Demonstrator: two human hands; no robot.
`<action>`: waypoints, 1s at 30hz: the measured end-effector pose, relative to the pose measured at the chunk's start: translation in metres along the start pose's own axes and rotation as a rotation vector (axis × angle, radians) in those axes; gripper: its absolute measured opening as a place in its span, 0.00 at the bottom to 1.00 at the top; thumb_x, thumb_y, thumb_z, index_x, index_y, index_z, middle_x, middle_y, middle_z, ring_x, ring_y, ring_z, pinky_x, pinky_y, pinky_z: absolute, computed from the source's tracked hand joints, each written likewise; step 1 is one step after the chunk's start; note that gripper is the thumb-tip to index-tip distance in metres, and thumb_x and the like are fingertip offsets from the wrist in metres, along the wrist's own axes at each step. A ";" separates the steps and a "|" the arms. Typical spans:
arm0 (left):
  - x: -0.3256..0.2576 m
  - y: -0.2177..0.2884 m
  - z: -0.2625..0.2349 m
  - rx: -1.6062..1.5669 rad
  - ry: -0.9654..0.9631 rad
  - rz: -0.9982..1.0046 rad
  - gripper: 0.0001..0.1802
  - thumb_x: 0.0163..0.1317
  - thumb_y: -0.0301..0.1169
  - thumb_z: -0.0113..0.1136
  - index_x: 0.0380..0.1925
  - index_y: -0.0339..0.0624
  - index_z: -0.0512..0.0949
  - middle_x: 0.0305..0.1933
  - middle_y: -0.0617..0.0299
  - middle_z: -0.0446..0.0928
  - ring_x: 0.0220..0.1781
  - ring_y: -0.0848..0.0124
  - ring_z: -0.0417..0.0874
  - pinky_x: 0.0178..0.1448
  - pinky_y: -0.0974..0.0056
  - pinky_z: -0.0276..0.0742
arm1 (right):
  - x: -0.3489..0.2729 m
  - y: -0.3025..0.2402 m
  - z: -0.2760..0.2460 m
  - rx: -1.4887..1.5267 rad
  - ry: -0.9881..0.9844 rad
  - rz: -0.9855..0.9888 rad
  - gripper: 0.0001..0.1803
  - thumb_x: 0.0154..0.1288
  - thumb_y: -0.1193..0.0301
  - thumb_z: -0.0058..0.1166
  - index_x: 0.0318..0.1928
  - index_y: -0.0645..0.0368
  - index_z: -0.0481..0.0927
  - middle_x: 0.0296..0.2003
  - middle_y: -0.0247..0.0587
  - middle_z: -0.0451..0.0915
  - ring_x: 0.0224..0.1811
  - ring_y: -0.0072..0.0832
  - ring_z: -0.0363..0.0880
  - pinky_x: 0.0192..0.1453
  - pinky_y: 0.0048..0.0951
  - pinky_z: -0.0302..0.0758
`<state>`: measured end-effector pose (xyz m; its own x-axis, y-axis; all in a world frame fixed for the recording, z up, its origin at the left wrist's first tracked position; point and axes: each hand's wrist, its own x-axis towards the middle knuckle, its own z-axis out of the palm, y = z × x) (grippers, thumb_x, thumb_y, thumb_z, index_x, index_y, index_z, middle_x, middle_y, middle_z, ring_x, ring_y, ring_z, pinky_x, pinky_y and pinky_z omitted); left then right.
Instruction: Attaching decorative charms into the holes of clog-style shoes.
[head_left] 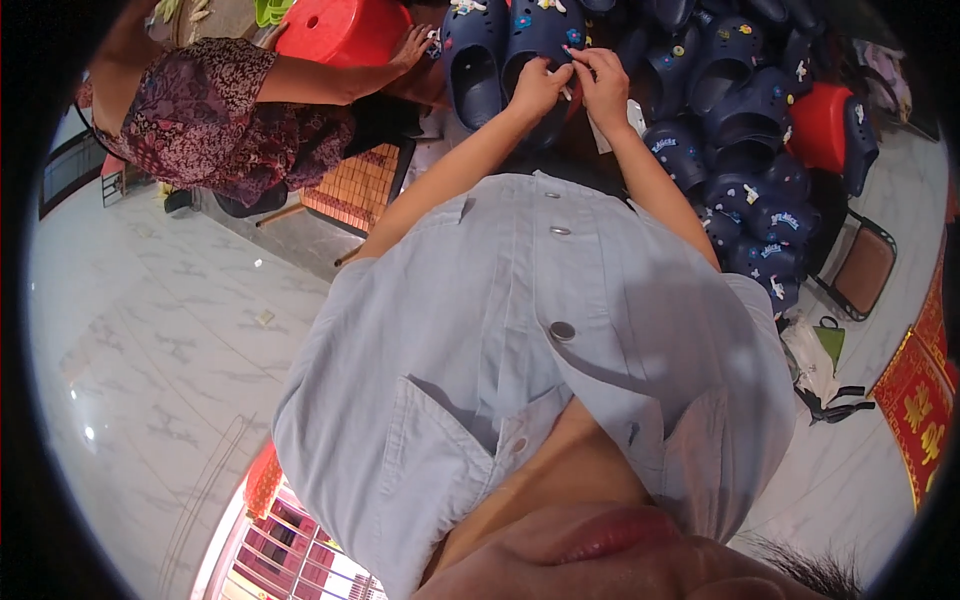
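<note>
Navy-blue perforated clog (542, 38) with white and blue charms on its toe, partly covered by your two hands, beside a matching clog (471, 38), your left hand (540, 90) curled, your right hand (604, 90) bent, fingertips nearly meeting, anything pinched there too small to tell.

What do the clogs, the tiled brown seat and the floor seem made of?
Clogs: probably moulded foam or rubber, dull navy, thick-walled with round holes.
Seat: likely bamboo or wood, slightly shiny, in small brown tiles.
Floor: ceramic or stone, polished; grey veins and bright reflections show, but which is unclear.
</note>
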<state>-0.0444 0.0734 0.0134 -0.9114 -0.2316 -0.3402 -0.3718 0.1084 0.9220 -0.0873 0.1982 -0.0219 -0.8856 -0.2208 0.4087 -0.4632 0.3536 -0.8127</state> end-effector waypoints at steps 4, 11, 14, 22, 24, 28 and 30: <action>0.005 -0.009 0.000 0.042 0.027 0.062 0.20 0.58 0.38 0.61 0.33 0.25 0.78 0.25 0.54 0.79 0.27 0.71 0.79 0.31 0.64 0.73 | 0.000 0.001 0.000 -0.097 -0.060 -0.093 0.13 0.55 0.79 0.54 0.41 0.56 0.84 0.36 0.42 0.77 0.42 0.40 0.73 0.48 0.36 0.70; 0.016 -0.022 0.000 0.178 0.019 0.119 0.21 0.58 0.38 0.61 0.33 0.25 0.77 0.24 0.51 0.78 0.26 0.70 0.79 0.31 0.63 0.73 | -0.006 0.002 -0.001 -0.152 -0.093 -0.094 0.16 0.54 0.80 0.53 0.43 0.55 0.84 0.36 0.42 0.75 0.42 0.41 0.72 0.49 0.37 0.69; 0.020 -0.027 0.001 0.160 0.041 0.142 0.21 0.55 0.39 0.60 0.28 0.24 0.77 0.24 0.42 0.79 0.27 0.57 0.84 0.30 0.59 0.76 | -0.008 0.000 -0.001 -0.140 -0.110 -0.080 0.17 0.55 0.81 0.52 0.45 0.55 0.83 0.37 0.43 0.74 0.43 0.41 0.72 0.50 0.37 0.69; 0.018 -0.020 -0.008 -0.020 -0.181 0.077 0.17 0.63 0.36 0.59 0.41 0.29 0.76 0.31 0.55 0.81 0.26 0.73 0.80 0.31 0.68 0.75 | -0.008 0.007 -0.024 -0.040 -0.191 0.126 0.18 0.59 0.77 0.52 0.51 0.52 0.81 0.38 0.40 0.76 0.42 0.32 0.77 0.48 0.28 0.72; 0.012 -0.014 -0.017 -0.074 -0.246 0.020 0.17 0.63 0.35 0.58 0.44 0.30 0.75 0.34 0.56 0.81 0.28 0.74 0.80 0.32 0.69 0.76 | -0.008 0.006 -0.037 -0.026 -0.136 0.203 0.18 0.59 0.77 0.52 0.50 0.52 0.81 0.37 0.39 0.77 0.40 0.28 0.77 0.47 0.26 0.73; -0.015 0.002 -0.048 -0.259 -0.425 -0.152 0.18 0.66 0.36 0.55 0.50 0.34 0.75 0.40 0.59 0.80 0.34 0.75 0.80 0.37 0.72 0.75 | -0.015 0.012 -0.057 0.124 -0.057 0.383 0.14 0.62 0.76 0.53 0.49 0.60 0.81 0.36 0.33 0.81 0.38 0.19 0.78 0.45 0.20 0.73; -0.027 0.006 -0.064 -0.343 -0.479 -0.264 0.19 0.67 0.38 0.52 0.51 0.36 0.75 0.42 0.59 0.79 0.43 0.74 0.80 0.43 0.69 0.77 | -0.022 0.003 -0.065 0.187 -0.064 0.447 0.13 0.62 0.76 0.53 0.48 0.61 0.81 0.36 0.33 0.81 0.38 0.19 0.78 0.45 0.20 0.73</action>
<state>-0.0107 0.0187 0.0399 -0.8043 0.2578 -0.5354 -0.5890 -0.2263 0.7758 -0.0720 0.2632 -0.0066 -0.9897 -0.1419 -0.0185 -0.0191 0.2587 -0.9658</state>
